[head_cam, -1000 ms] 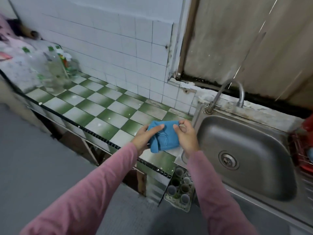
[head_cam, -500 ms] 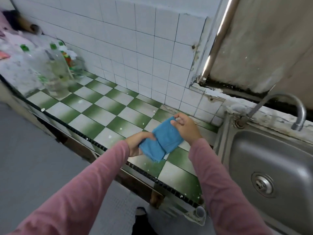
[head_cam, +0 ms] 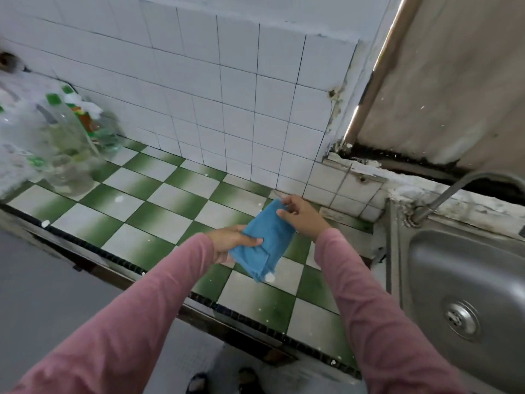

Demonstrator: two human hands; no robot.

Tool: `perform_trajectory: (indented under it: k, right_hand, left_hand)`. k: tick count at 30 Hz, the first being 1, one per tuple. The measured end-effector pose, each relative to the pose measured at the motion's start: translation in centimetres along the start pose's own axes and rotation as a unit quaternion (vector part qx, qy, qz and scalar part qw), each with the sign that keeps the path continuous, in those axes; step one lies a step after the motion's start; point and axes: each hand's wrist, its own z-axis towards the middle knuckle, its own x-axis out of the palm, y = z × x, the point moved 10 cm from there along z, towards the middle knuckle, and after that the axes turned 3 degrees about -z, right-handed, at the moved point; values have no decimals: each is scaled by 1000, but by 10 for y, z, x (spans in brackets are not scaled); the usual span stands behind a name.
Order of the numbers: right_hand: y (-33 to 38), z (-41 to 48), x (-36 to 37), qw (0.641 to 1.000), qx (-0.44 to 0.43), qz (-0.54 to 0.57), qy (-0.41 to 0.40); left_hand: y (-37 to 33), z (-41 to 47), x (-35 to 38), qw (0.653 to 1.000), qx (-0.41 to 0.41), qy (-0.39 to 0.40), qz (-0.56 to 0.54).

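At the far left a cluster of clear bottles (head_cam: 65, 143) with green caps stands blurred on the green-and-white checked surface (head_cam: 159, 211), close against the white tiled wall (head_cam: 227, 95). Further right, the left grip (head_cam: 230, 243), in a pink sleeve, is clamped on the near left edge of a folded blue cloth (head_cam: 267, 245), thumb lying across its top. The cloth is held between both hands over the surface, slanting from its far end down to a near corner; whether that corner touches the tiles I cannot tell. The right grip (head_cam: 301, 217) pinches the cloth's far top edge between thumb and fingers. To the right lie the steel sink (head_cam: 468, 268), its drain (head_cam: 461, 319), and a curved tap (head_cam: 443, 194) above its back rim.
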Motion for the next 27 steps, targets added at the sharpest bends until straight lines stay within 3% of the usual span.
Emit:
perform_trajectory:
  k: [6,11,14,18,23,27]
  right_hand:
    - [2,-9,9,997,13,3,-81]
    - [6,-25,17,984,15,58,-167]
    - [16,-36,28,975,-15,84,-207]
    - [32,-44,55,977,-72,75,-188]
    - [40,-51,66,979,-59,52,-187]
    - [38,-47,84,983,-50,-104,-142]
  left_hand:
    - [-11,9,-39,997,33,-65,3]
    - [-16,10,-42,995,49,-61,-69]
    - [-19,15,-45,982,49,-73,-167]
    - [-31,17,-48,968,63,-68,-232]
    - [-36,20,-61,964,63,-105,-235]
    - [-35,17,-57,959,61,-76,-267]
